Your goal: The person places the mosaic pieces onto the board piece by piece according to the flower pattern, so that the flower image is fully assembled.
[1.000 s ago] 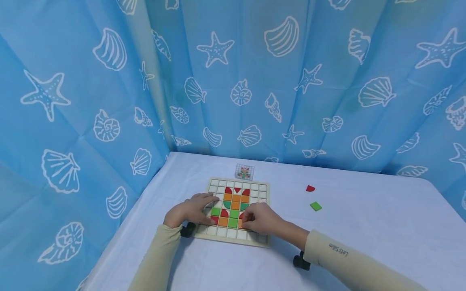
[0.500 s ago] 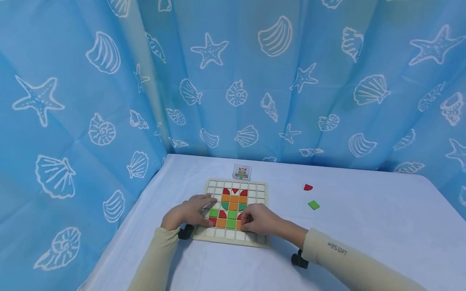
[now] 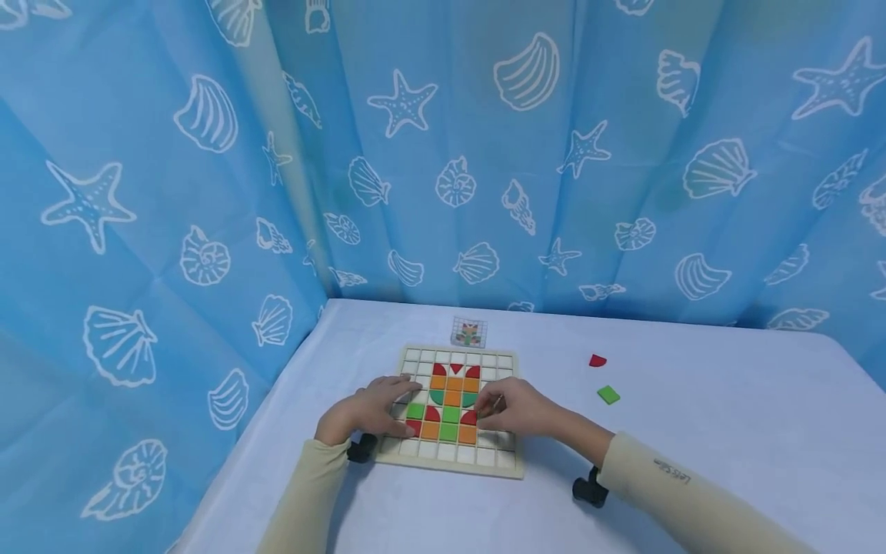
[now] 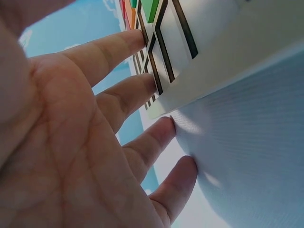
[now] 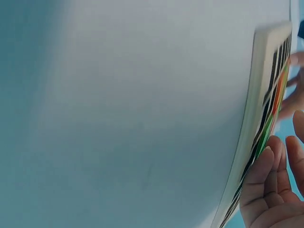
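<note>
A wooden grid board (image 3: 450,466) lies on the white-covered table, bearing coloured tiles in a flower-like pattern. My left hand (image 3: 370,408) rests on its left side, with the thumb by a red tile (image 3: 414,425) and the fingers spread over pale cells. In the left wrist view, fingers (image 4: 109,54) reach over the board's edge. My right hand (image 3: 519,406) is over the right part, its loosely bent fingertips just right of a red quarter-round tile (image 3: 469,418) and an orange tile (image 3: 467,435). No tile shows between these fingers in the right wrist view.
A small pattern card (image 3: 469,332) lies behind the board. To the right on the table are a loose red quarter-round tile (image 3: 597,360) and a loose green square tile (image 3: 609,395). A blue shell-print curtain (image 3: 415,177) hangs behind and to the left.
My right hand has shifted slightly right and back from the lower right tiles, uncovering the orange tile and red quarter-round tile. The left hand stays on the board. The head view has shifted slightly.
</note>
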The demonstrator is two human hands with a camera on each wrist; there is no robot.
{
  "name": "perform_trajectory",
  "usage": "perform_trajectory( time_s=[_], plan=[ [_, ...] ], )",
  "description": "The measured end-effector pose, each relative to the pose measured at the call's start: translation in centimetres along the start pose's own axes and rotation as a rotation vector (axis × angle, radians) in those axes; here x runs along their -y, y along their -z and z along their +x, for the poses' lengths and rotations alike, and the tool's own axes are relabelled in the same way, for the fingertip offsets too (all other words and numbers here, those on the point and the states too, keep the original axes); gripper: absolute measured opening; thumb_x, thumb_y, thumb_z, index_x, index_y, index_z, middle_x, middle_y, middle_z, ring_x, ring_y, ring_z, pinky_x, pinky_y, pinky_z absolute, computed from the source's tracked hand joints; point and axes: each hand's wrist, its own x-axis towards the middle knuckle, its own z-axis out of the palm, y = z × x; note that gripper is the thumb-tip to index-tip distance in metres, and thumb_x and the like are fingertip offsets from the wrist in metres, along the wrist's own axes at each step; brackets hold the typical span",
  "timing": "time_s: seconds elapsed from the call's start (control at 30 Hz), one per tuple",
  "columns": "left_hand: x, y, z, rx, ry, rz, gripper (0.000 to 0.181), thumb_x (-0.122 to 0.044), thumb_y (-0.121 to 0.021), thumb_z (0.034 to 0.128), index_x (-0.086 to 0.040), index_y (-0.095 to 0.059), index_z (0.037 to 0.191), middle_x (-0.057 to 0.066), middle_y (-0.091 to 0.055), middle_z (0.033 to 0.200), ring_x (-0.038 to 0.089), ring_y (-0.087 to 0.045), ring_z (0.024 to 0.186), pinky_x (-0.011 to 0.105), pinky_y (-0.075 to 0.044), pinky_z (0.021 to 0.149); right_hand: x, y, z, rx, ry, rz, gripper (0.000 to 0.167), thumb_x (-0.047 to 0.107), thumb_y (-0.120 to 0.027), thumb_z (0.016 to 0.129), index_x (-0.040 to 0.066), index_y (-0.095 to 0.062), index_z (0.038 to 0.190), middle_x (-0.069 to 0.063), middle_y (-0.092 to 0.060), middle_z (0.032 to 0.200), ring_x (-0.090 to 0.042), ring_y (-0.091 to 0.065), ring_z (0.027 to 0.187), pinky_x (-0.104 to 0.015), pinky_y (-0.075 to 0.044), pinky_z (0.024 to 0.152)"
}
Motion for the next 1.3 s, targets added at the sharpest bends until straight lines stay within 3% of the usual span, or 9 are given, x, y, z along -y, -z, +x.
perform_trajectory(
  time_s=[0.23, 0.47, 0.7, 0.83, 1.03, 1.13, 1.3],
  plan=[
    [0.0, 0.1, 0.0, -0.003, 0.003, -0.001, 0.076, -0.037, -0.080, 0.0820, -0.025, -0.044, 0.148, 0.006, -0.030, 0.161, 0.034, -0.023, 0.148, 0.067, -0.023, 0.114, -1.7, 2.6, 0.3, -0.058, -0.050, -0.012, 0.016, 0.015, -0.077, 0.086, 0.009, -0.071, 0.099, 0.002, -0.068, 0.089, -0.015, -0.060, 0.081, -0.027, -0.053, 0.071],
    [-0.4, 0.4, -0.1, -0.022, -0.015, -0.012, 0.075, -0.035, -0.080, 0.0824, -0.024, -0.045, 0.148, 0.007, -0.031, 0.161, 0.033, -0.024, 0.148, 0.067, -0.022, 0.115, -3.8, 5.5, 0.2, -0.183, -0.212, -0.032, 0.019, 0.018, -0.077, 0.085, 0.008, -0.071, 0.102, -0.002, -0.066, 0.089, -0.017, -0.056, 0.080, -0.027, -0.051, 0.066],
    [-0.3, 0.5, -0.5, -0.012, -0.003, -0.024, 0.074, -0.034, -0.080, 0.0827, -0.023, -0.045, 0.148, 0.008, -0.031, 0.161, 0.032, -0.025, 0.148, 0.067, -0.021, 0.115, -6.2, 7.9, -0.6, -0.273, -0.292, -0.046, 0.027, 0.020, -0.076, 0.087, 0.005, -0.070, 0.108, -0.008, -0.068, 0.095, -0.020, -0.057, 0.085, -0.026, -0.051, 0.070],
    [-0.3, 0.3, -0.5, -0.006, -0.007, -0.025, 0.075, -0.034, -0.079, 0.0833, -0.022, -0.044, 0.148, 0.008, -0.031, 0.161, 0.032, -0.024, 0.148, 0.066, -0.021, 0.115, -7.8, 9.8, -1.3, -0.326, -0.367, -0.013, 0.032, 0.024, -0.073, 0.090, 0.004, -0.068, 0.115, -0.012, -0.068, 0.106, -0.023, -0.059, 0.091, -0.029, -0.054, 0.076],
    [-0.2, 0.2, -0.2, -0.010, -0.012, -0.035, 0.075, -0.034, -0.079, 0.0830, -0.022, -0.044, 0.149, 0.007, -0.031, 0.161, 0.032, -0.024, 0.148, 0.066, -0.021, 0.115, -10.4, 11.9, -2.6, -0.391, -0.436, -0.033, 0.041, 0.026, -0.068, 0.093, 0.002, -0.062, 0.126, -0.024, -0.057, 0.130, -0.037, -0.054, 0.113, -0.048, -0.052, 0.095],
    [-0.1, 0.2, -0.1, -0.002, -0.015, -0.026, 0.075, -0.035, -0.079, 0.0831, -0.022, -0.044, 0.148, 0.007, -0.031, 0.161, 0.032, -0.024, 0.148, 0.066, -0.022, 0.115, -11.5, 12.2, -3.2, -0.392, -0.480, -0.052, 0.047, 0.029, -0.069, 0.092, 0.002, -0.059, 0.130, -0.027, -0.051, 0.137, -0.043, -0.048, 0.122, -0.055, -0.047, 0.100],
    [0.2, 0.2, -0.2, 0.001, -0.011, -0.015, 0.075, -0.035, -0.079, 0.0832, -0.023, -0.044, 0.148, 0.007, -0.031, 0.161, 0.032, -0.023, 0.148, 0.066, -0.022, 0.115, -12.9, 12.6, -3.6, -0.313, -0.489, -0.030, 0.057, 0.032, -0.073, 0.089, 0.003, -0.055, 0.134, -0.028, -0.048, 0.137, -0.045, -0.044, 0.123, -0.057, -0.046, 0.100]
  ],
)
